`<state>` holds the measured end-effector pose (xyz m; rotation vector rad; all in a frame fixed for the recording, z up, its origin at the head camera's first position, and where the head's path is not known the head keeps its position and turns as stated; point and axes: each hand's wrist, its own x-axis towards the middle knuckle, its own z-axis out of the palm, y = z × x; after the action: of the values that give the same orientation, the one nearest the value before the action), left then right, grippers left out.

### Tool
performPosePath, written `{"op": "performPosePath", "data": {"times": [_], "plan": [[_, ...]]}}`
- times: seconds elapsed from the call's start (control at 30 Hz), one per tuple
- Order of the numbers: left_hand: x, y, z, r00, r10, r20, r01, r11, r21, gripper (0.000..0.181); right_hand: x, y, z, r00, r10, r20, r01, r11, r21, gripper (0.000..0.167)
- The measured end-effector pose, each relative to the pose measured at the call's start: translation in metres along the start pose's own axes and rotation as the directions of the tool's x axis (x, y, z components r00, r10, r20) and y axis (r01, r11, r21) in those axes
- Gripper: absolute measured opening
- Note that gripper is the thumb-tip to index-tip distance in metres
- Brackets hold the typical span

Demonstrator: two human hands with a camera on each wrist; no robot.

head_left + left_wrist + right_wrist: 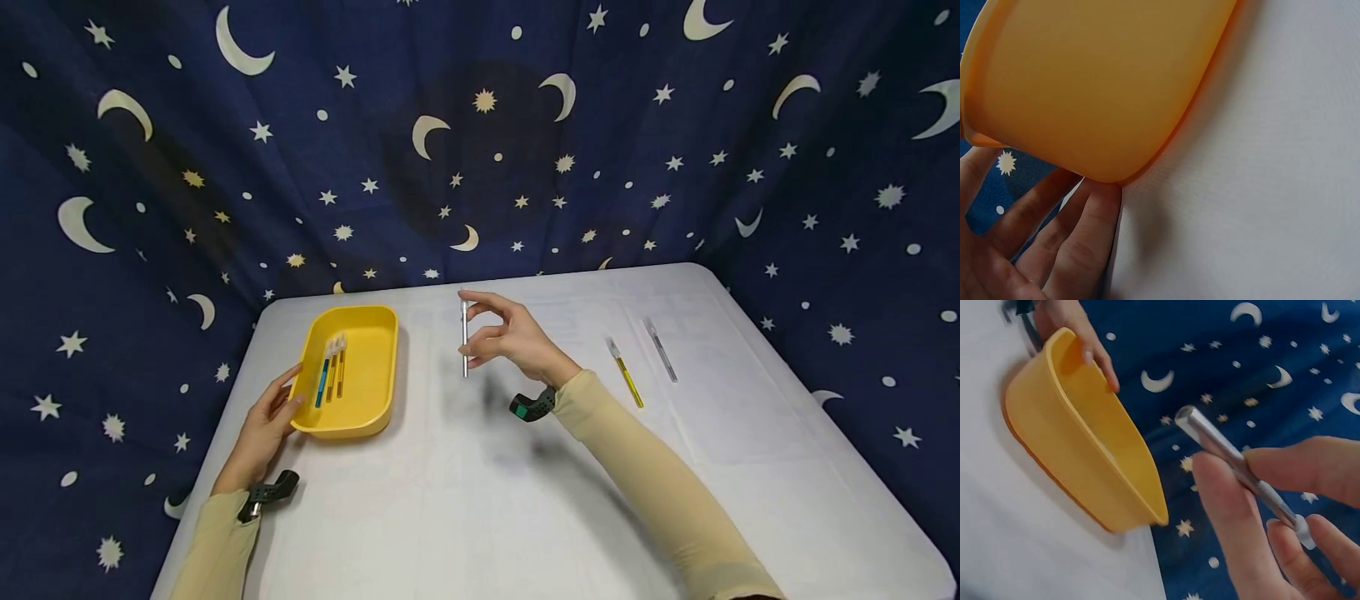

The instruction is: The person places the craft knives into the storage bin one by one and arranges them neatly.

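My right hand (517, 337) holds a silver craft knife (465, 342) above the table, pinched between thumb and fingers. In the head view it stands nearly upright, its clear cap at the top by a fingertip; the right wrist view shows its bare metal end and knurled neck. At the left, my left hand (262, 429) grips the rim of a yellow tray (382, 408), with the thumb over the edge and the other fingers along the outer wall. Inside the tray lie a blue craft knife (322, 382) and two golden craft knives (341, 375), side by side.
On the right of the white table (465, 500) lie a yellow craft knife (628, 379) and a dark silver craft knife (662, 352), both capped. A navy curtain (495, 167) with moons and stars hangs behind and at both sides.
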<state>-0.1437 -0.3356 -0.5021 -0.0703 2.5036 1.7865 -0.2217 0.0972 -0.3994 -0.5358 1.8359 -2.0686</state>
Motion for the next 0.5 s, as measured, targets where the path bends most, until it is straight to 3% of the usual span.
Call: {"op": "performPosePath", "data": {"times": [0.5], "plan": [[0.001,0.001,0.0,1.0,0.004,0.001,-0.004,1.0,-0.009,0.065,0.049,0.0,0.07,0.991,0.001,0.136,0.003,0.999,-0.032,0.085]]}}
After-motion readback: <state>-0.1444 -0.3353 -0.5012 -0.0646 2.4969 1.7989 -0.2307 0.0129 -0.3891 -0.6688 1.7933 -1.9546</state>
